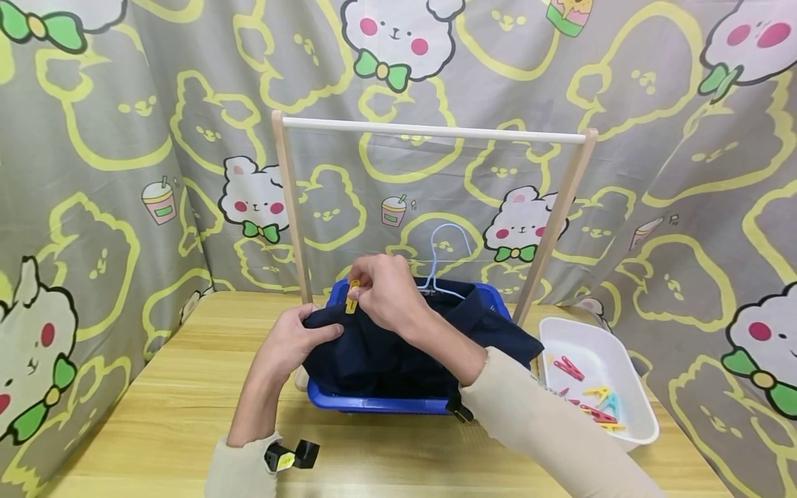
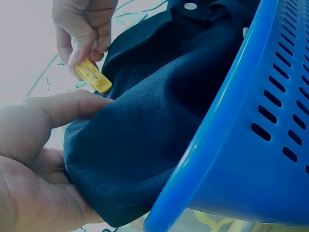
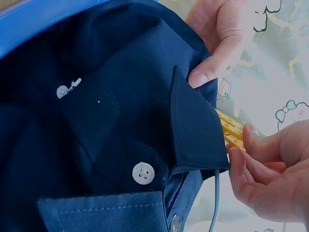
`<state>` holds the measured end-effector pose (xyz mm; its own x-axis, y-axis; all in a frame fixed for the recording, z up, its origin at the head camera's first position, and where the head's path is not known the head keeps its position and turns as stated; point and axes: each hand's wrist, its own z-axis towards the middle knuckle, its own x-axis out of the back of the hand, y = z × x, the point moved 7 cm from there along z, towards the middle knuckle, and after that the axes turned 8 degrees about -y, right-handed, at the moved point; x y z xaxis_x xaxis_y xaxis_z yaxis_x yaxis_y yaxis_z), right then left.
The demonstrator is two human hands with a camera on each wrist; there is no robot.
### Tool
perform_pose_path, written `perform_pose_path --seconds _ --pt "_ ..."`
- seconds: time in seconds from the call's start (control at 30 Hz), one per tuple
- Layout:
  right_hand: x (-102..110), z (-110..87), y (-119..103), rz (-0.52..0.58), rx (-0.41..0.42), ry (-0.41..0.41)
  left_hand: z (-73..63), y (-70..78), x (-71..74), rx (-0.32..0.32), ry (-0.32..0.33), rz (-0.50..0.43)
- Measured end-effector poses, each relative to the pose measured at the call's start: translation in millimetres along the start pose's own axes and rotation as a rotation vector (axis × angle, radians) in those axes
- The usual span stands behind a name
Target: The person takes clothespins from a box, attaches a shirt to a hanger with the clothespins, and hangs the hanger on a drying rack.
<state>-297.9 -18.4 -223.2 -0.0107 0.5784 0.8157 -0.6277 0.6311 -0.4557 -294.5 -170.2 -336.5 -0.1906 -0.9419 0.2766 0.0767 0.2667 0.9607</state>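
A dark navy shirt [image 1: 380, 353] with a collar and white buttons lies bunched over a blue basket [image 1: 398, 403]. My left hand [image 1: 295, 339] grips the shirt at its shoulder, thumb on top and fingers beneath the cloth. Between thumb and fingers, my right hand [image 1: 389, 294] pinches a yellow clothespin [image 2: 94, 77], whose tip is at the shirt's edge near the left thumb. In the right wrist view the clothespin [image 3: 231, 128] is partly hidden behind the collar. A pale blue hanger [image 1: 434, 256] rises by its hook from the shirt's neck.
Behind the basket stands a wooden rack with a white rail [image 1: 436, 130]. To the right, a white tub [image 1: 641, 415] holds several red, yellow and blue clothespins [image 1: 569, 369]. Everything rests on a wooden table [image 1: 180, 415], with a patterned curtain [image 1: 205, 83] around it.
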Motion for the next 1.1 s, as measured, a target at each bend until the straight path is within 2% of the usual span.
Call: perform_pose_path --seconds 0.5,1.1 --pt "-9 1.2 2 -0.036 -0.035 -0.097 1.4 0.0 0.9 0.001 0.013 -0.002" --pt "-9 -1.7 3 0.024 -0.104 -0.124 0.9 0.0 2.9 0.0 0.014 -0.008"
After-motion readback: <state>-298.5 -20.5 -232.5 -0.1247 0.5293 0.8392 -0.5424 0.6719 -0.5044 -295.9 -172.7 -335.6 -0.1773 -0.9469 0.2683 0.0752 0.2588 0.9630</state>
